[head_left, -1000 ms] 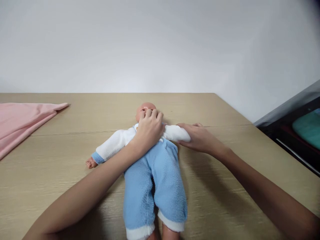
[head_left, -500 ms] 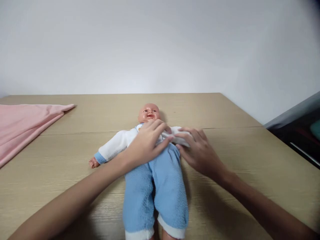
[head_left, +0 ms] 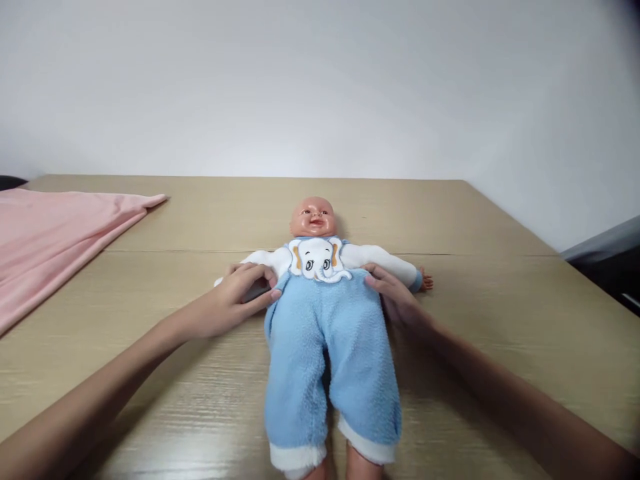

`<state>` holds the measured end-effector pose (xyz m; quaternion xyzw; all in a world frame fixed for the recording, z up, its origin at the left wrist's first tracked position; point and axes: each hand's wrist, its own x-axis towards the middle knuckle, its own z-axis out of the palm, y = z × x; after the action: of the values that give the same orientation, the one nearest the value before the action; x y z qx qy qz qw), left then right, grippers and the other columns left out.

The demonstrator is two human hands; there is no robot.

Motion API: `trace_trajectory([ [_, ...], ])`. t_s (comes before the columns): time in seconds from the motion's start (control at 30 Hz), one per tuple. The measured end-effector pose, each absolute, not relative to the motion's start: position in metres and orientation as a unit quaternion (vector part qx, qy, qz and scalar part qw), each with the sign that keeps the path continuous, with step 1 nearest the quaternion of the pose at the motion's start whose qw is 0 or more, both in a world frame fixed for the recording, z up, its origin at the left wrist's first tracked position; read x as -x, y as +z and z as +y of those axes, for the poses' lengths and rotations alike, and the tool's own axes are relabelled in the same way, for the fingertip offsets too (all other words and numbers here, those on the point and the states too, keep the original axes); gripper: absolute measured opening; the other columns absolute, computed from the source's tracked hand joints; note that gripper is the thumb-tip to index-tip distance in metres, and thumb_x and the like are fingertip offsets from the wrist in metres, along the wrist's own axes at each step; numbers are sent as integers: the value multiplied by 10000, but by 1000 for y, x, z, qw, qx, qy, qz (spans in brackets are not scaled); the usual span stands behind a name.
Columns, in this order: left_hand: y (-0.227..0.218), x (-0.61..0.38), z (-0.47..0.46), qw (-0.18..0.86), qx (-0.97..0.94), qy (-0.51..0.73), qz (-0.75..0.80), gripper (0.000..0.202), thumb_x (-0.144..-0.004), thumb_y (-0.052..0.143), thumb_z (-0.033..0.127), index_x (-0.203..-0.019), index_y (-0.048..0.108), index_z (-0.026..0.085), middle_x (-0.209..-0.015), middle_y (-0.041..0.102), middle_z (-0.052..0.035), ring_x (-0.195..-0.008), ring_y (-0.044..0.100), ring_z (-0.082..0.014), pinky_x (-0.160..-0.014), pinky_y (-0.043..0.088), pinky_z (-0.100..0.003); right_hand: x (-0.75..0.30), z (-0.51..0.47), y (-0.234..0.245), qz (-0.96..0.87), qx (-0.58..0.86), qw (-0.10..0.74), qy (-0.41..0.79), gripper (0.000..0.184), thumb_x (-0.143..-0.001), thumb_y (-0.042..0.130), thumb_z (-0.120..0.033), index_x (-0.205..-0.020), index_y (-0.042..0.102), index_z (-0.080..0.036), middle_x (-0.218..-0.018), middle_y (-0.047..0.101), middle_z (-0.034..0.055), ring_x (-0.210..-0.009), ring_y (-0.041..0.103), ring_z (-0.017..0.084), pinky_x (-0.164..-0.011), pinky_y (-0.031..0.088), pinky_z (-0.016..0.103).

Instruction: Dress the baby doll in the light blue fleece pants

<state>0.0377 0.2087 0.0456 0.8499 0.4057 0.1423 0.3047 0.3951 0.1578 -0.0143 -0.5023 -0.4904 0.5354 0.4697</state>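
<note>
A baby doll (head_left: pixel 315 217) lies on its back, head away from me, with its legs running off the bottom of the view. It wears a fleece outfit (head_left: pixel 300 360) with blue legs, white sleeves and an elephant face (head_left: pixel 317 261) on the chest. At the left side of the waist, my left hand (head_left: pixel 233 300) pinches the blue fabric between thumb and fingers. My right hand (head_left: pixel 397 293) grips the outfit at the opposite side, its thumb partly hidden. The doll's left arm stretches out to the right; its other hand is hidden behind my left hand.
A pink cloth (head_left: pixel 65 233) is spread over the left part of the wooden table (head_left: pixel 475 227). Behind the table rises a pale wall (head_left: pixel 320 87). A dark object (head_left: pixel 615 267) stands past the table's right edge.
Both hands have moved apart from the doll's chest and right-hand sleeve to the two sides of its waist. The elephant face and the doll's left arm are uncovered. The view has shifted slightly.
</note>
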Motion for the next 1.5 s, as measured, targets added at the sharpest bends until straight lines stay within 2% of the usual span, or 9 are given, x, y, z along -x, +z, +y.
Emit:
trace_trajectory([
  [0.23,40,-36,212,333,-828,138,429,384,-1138,466,615,-1116,654,281,-1020,706,-37,-1065,624,-280,-1008,549,-425,-399,163,-25,-555,567,501,345,412,-1039,621,-710,-1014,647,-299,-998,645,31,-1014,599,274,-966,534,394],
  [0.5,21,-51,201,145,-890,129,414,389,-1144,367,554,-1086,580,234,-999,767,-84,-972,673,-320,-1139,394,-618,-393,155,-29,-595,600,483,227,278,-1092,621,-544,-1090,614,-266,-928,628,27,-819,581,243,-810,509,410],
  [0.63,12,-52,201,111,-883,170,423,267,-1098,425,466,-1130,546,231,-951,722,-63,-972,685,-324,-1102,427,-585,-410,153,-21,-631,615,471,42,256,-1064,660,-435,-1230,604,-248,-1127,694,107,-941,625,291,-923,534,489],
  [0.73,10,-51,201,129,-864,217,436,155,-1030,468,315,-1155,525,242,-958,701,-28,-924,684,-282,-1078,458,-542,-442,160,-14,-704,581,397,-93,417,-1027,701,-403,-1391,610,-221,-1359,712,181,-1262,647,398,-1130,469,607],
  [0.83,13,-54,199,147,-832,291,449,156,-1041,458,266,-1180,526,246,-1032,696,-45,-948,669,-266,-1013,501,-490,-479,169,-13,-777,544,312,-56,624,-1004,734,-467,-1546,572,-204,-1518,685,209,-1425,621,435,-1193,454,619],
  [0.97,30,-78,197,152,-824,372,400,136,-1112,498,292,-1231,542,243,-1216,693,-99,-1117,656,-268,-1025,529,-444,-501,169,-15,-789,555,264,2,522,-998,739,-509,-1434,672,-230,-1344,798,167,-1202,742,408,-1030,541,564],
  [1.17,65,-167,205,112,-918,276,262,549,-1035,744,367,-1498,485,229,-1589,594,-182,-1502,524,-362,-1282,424,-516,-469,142,15,-755,540,331,-167,322,-996,763,-419,-1282,769,-271,-1123,846,125,-1092,749,411,-1061,512,595],
  [1.33,77,-235,224,-4,-967,140,215,506,-997,725,264,-1464,555,165,-1415,732,-171,-1253,664,-379,-1021,514,-495,-448,120,32,-739,526,356,-224,452,-991,819,-333,-1416,667,-362,-1242,822,97,-1171,746,391,-1216,459,636],
  [1.5,78,-252,247,-21,-960,177,214,471,-995,758,402,-1375,609,167,-1267,805,-153,-1091,744,-376,-874,528,-452,-456,131,8,-623,499,545,-255,774,-929,882,-383,-1543,418,-305,-1564,510,231,-1493,563,468,-1157,544,704],
])
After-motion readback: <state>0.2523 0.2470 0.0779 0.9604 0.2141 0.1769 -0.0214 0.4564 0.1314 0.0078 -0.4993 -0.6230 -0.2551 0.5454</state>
